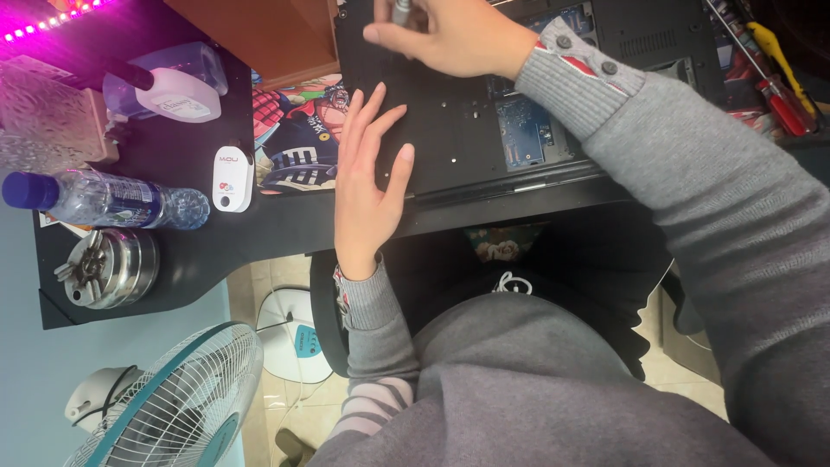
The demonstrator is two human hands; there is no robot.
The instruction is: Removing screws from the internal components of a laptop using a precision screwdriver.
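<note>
A black laptop (467, 130) lies upside down on the dark desk (259, 233), its bottom cover partly off so a blue circuit board (527, 130) shows. My left hand (367, 186) rests flat on the laptop's near left corner, fingers spread. My right hand (450, 35) is at the laptop's far edge, fingers closed around a thin metal-shafted tool (402, 9), probably a screwdriver, mostly cut off by the frame's top edge.
A cartoon-printed mat (298, 130) lies under the laptop. On the left stand a clear water bottle (104, 199), a small white device (232, 177), a white-capped bottle (169, 91) and a round metal tin (108, 268). Red-handled screwdrivers (782, 95) lie at the right. A fan (173, 406) stands on the floor.
</note>
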